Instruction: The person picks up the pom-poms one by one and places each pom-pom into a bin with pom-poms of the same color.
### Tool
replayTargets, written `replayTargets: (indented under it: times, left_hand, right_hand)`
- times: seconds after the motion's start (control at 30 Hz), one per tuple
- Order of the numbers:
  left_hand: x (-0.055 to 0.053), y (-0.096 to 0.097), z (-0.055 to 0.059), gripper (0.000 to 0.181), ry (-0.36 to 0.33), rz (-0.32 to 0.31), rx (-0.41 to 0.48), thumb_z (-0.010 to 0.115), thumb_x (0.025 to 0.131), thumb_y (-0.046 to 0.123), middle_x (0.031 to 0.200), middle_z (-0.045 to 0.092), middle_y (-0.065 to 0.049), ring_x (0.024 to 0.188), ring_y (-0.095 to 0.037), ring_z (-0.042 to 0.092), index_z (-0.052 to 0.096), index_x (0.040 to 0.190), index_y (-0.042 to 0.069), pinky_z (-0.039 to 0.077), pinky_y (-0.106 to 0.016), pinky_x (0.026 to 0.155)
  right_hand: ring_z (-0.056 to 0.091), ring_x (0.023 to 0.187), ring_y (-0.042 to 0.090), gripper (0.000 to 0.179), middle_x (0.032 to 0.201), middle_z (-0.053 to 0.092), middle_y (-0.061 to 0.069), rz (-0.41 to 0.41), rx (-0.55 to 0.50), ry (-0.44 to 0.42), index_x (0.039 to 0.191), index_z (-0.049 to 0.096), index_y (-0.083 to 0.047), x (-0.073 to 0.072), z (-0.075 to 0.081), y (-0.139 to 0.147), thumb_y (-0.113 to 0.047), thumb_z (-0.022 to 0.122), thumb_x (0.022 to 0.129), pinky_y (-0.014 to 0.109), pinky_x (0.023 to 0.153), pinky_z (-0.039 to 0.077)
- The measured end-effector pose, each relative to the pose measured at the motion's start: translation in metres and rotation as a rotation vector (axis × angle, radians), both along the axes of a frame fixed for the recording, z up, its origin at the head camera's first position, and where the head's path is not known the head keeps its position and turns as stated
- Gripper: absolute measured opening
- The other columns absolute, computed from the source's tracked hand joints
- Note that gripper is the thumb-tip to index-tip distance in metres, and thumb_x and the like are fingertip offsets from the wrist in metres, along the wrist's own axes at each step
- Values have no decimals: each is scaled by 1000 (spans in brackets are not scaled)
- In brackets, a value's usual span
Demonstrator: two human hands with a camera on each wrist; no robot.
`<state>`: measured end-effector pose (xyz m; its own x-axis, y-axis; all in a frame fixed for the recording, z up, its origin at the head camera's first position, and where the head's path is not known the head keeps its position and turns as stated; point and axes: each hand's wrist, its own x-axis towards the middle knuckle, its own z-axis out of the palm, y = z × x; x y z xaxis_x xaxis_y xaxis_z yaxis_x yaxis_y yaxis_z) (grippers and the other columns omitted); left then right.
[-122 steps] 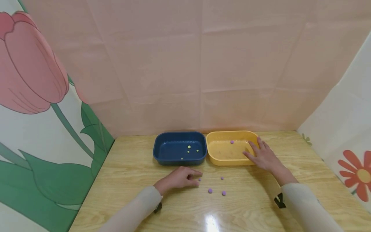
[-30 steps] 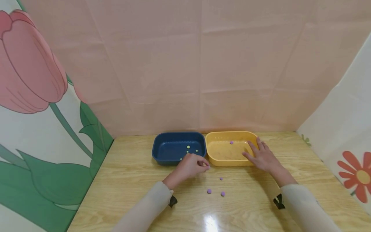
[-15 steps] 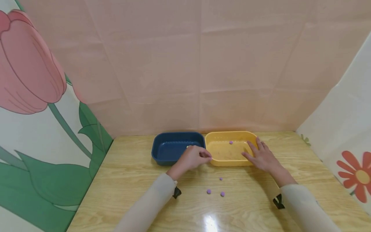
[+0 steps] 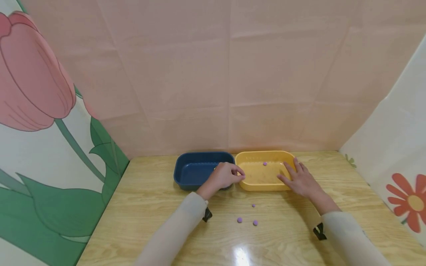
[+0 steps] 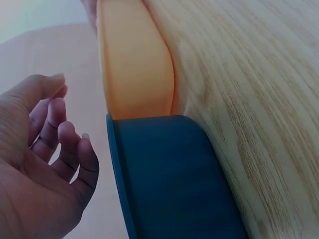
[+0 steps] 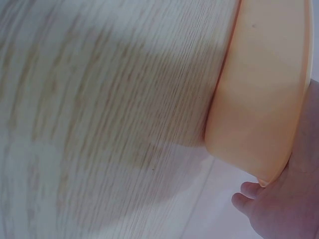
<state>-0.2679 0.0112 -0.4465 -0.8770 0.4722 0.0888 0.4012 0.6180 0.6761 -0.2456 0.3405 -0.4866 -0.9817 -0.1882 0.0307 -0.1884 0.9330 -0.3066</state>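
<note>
My left hand (image 4: 223, 175) hovers at the front left rim of the yellow tray (image 4: 263, 184), thumb and forefinger tips together in a pinch. The small purple ball seen earlier at those fingertips is hidden between them now. In the left wrist view, the other fingers of this hand (image 5: 47, 154) are loosely bent. My right hand (image 4: 301, 181) rests over the yellow tray's right end with spread fingers, some inside the rim and some outside. One purple ball (image 4: 264, 163) lies in the yellow tray.
Touching the yellow tray's left side is a dark blue tray (image 4: 191, 171), partly covered by the left hand. Three purple balls, a smaller one (image 4: 253, 205), a left one (image 4: 239, 220) and a right one (image 4: 255, 222), lie on the wooden table (image 4: 139, 207). A pink cloth (image 4: 186, 92) hangs behind.
My left hand took a purple ball from the table before the blue tray and carried it up and right to the yellow tray's rim. The right hand has stayed in place.
</note>
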Motion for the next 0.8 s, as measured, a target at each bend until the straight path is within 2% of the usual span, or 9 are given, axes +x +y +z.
replayTargets:
  times: [0.1, 0.27, 0.47, 0.8]
  left_hand:
    - [-4, 3, -1, 12, 12, 0, -11, 76, 92, 39, 70, 63, 13, 62, -6, 55, 81, 96, 29, 43, -23, 55]
    - [-10, 9, -2, 11, -21, 26, -5, 76, 92, 40, 72, 63, 11, 65, -7, 56, 80, 94, 31, 45, -24, 56]
    - [-16, 14, -2, 11, -21, 45, -12, 75, 92, 39, 71, 63, 10, 61, -9, 56, 80, 93, 30, 44, -24, 53]
    - [-26, 19, -4, 10, -27, 109, 2, 76, 92, 40, 77, 63, 11, 67, -9, 57, 80, 91, 31, 46, -25, 56]
  right_hand:
    - [10, 140, 69, 85, 160, 0, 42, 2, 2, 1, 159, 24, 2, 0, 0, 0, -61, 40, 104, 79, 106, 18]
    - [9, 140, 69, 85, 160, 0, 41, 2, -4, -2, 159, 24, 2, -1, -1, 0, -61, 40, 104, 80, 106, 17]
    - [10, 139, 69, 85, 159, 1, 42, 1, 5, -2, 159, 24, 2, -1, -2, 1, -61, 39, 104, 80, 105, 18]
    - [9, 140, 68, 86, 160, -1, 40, -7, -1, -8, 159, 24, 1, -2, -2, 0, -63, 39, 103, 80, 106, 18]
